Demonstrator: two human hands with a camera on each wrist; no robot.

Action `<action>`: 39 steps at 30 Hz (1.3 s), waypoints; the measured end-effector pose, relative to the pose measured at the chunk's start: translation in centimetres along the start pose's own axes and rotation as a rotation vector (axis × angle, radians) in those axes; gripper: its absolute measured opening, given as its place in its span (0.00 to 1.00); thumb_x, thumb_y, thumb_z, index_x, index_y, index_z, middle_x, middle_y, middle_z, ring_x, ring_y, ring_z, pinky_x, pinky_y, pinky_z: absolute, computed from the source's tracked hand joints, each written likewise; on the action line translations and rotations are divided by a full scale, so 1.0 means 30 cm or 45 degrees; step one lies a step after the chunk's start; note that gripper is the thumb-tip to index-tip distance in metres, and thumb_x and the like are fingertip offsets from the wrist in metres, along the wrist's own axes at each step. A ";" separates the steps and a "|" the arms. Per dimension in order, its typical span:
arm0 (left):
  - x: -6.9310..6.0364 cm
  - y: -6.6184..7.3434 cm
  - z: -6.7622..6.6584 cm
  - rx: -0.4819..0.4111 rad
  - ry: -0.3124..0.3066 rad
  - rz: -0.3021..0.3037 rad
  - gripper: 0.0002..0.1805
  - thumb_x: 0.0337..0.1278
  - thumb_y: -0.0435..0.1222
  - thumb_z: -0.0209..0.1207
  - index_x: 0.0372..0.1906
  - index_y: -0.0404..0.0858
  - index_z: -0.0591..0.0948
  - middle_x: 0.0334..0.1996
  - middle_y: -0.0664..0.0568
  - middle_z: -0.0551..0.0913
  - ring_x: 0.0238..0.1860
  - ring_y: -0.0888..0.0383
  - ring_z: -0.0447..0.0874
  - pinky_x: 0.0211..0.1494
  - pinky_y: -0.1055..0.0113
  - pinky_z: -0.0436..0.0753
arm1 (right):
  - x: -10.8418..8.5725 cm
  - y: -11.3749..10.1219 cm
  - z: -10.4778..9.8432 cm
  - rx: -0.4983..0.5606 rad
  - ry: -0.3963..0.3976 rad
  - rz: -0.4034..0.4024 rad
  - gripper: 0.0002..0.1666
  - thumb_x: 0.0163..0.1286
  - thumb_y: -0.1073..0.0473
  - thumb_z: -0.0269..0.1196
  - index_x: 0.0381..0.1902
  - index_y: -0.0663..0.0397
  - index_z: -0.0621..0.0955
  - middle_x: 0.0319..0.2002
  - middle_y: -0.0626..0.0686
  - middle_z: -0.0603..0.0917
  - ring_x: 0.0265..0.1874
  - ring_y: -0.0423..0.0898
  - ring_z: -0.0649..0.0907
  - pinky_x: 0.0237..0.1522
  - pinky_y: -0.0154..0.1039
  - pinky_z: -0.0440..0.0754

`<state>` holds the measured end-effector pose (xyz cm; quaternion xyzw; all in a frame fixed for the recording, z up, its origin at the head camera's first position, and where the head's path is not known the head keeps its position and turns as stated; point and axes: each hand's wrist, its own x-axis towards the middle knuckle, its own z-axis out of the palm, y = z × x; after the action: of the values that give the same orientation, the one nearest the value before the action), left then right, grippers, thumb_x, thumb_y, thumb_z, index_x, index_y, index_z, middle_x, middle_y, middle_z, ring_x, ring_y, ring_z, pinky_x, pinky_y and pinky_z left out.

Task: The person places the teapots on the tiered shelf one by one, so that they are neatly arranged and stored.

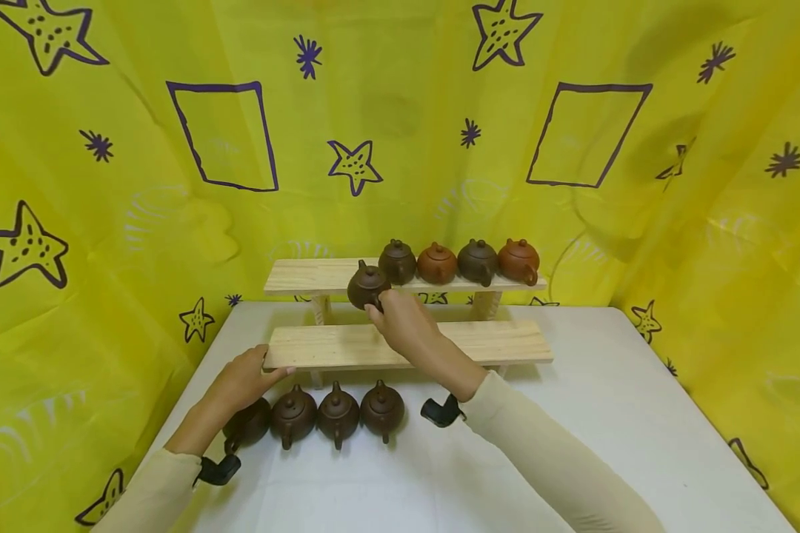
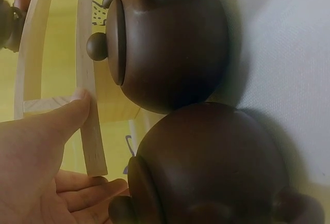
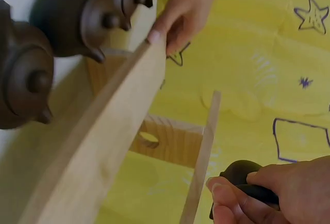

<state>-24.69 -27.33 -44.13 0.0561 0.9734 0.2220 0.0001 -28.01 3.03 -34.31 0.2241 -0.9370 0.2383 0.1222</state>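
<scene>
In the head view my right hand (image 1: 410, 322) pinches a dark brown teapot (image 1: 367, 285) by its handle. That teapot is in front of the upper shelf board (image 1: 307, 275), left of the teapots standing there; whether it touches the board I cannot tell. In the right wrist view, thumb and fingers close on the dark handle (image 3: 260, 193). My left hand (image 1: 243, 377) holds the left end of the lower shelf board (image 1: 347, 346), its thumb on the front edge in the left wrist view. Just under this hand stands a brown teapot (image 1: 248, 423), partly hidden by it.
Along the right of the upper board stand a dark teapot (image 1: 397, 261), a reddish teapot (image 1: 436, 263), another dark teapot (image 1: 478, 261) and an orange-brown teapot (image 1: 518, 260). Before the rack, brown teapots (image 1: 338, 413) line up on the white table (image 1: 573, 444). A yellow patterned curtain (image 1: 400, 215) surrounds it.
</scene>
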 end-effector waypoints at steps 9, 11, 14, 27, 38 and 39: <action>0.000 -0.005 0.002 -0.020 -0.007 -0.008 0.44 0.71 0.53 0.65 0.68 0.17 0.69 0.61 0.23 0.79 0.59 0.30 0.81 0.61 0.37 0.79 | 0.149 -0.033 0.025 -0.053 -0.026 0.144 0.27 0.81 0.50 0.61 0.19 0.53 0.78 0.18 0.48 0.72 0.18 0.46 0.77 0.20 0.39 0.72; -0.002 -0.004 0.002 -0.024 -0.007 -0.009 0.44 0.71 0.53 0.65 0.69 0.17 0.69 0.61 0.22 0.78 0.59 0.30 0.81 0.61 0.37 0.79 | 0.171 -0.036 0.033 -0.055 -0.024 0.172 0.27 0.82 0.50 0.61 0.20 0.53 0.79 0.18 0.48 0.73 0.19 0.47 0.78 0.20 0.39 0.73; -0.002 -0.002 0.001 -0.020 -0.004 -0.005 0.44 0.71 0.52 0.65 0.68 0.16 0.69 0.60 0.22 0.79 0.58 0.31 0.81 0.60 0.37 0.80 | 0.197 -0.038 0.039 -0.025 -0.031 0.189 0.27 0.82 0.50 0.60 0.20 0.54 0.79 0.18 0.48 0.72 0.17 0.46 0.77 0.20 0.38 0.72; 0.002 -0.007 0.001 -0.011 -0.009 -0.006 0.44 0.70 0.53 0.65 0.67 0.16 0.69 0.58 0.23 0.80 0.56 0.32 0.82 0.59 0.38 0.80 | 0.263 -0.049 0.062 -0.033 -0.081 0.271 0.19 0.82 0.50 0.61 0.43 0.61 0.88 0.36 0.56 0.87 0.31 0.51 0.86 0.32 0.45 0.82; -0.003 0.000 0.000 -0.039 -0.016 -0.017 0.44 0.71 0.53 0.65 0.68 0.17 0.69 0.59 0.24 0.80 0.57 0.33 0.82 0.58 0.38 0.80 | 0.276 -0.044 0.063 -0.032 -0.056 0.270 0.18 0.81 0.50 0.62 0.35 0.57 0.85 0.32 0.54 0.85 0.29 0.50 0.84 0.29 0.44 0.79; -0.004 -0.001 0.001 -0.041 -0.014 -0.019 0.44 0.71 0.53 0.65 0.68 0.17 0.69 0.59 0.24 0.80 0.57 0.32 0.82 0.59 0.38 0.80 | 0.274 -0.043 0.063 -0.026 -0.059 0.265 0.20 0.81 0.48 0.62 0.32 0.56 0.85 0.29 0.53 0.83 0.27 0.49 0.83 0.28 0.43 0.78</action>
<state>-24.57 -27.35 -44.18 0.0501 0.9701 0.2373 0.0081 -34.77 -1.90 -32.67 0.1297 -0.9602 0.2350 0.0773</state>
